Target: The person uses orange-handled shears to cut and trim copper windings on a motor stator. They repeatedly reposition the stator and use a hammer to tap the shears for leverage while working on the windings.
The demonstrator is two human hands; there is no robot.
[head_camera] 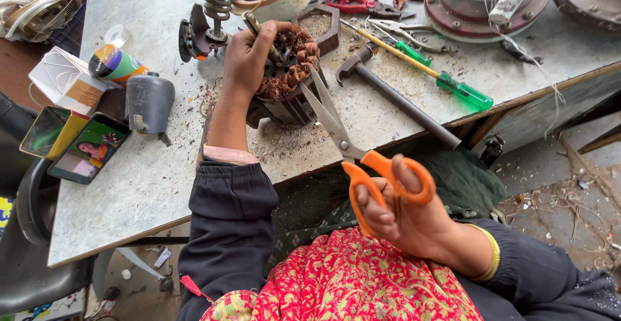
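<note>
At the frame's centre, the left hand (249, 59) grips a copper-wound motor core (289, 75) on the desk (142, 185), while the right hand (404, 214), lower right, holds orange-handled scissors (362, 156), blades touching the core.

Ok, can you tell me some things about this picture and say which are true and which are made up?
1. The right hand holds scissors with orange handles. True.
2. The left hand rests on a coil of copper wire. True.
3. The screwdriver on the table has a red handle. False: its handle is green.
4. The hammer is in the left hand. False: it lies on the table, untouched.
5. A phone lies at the table's left edge. True.
</note>
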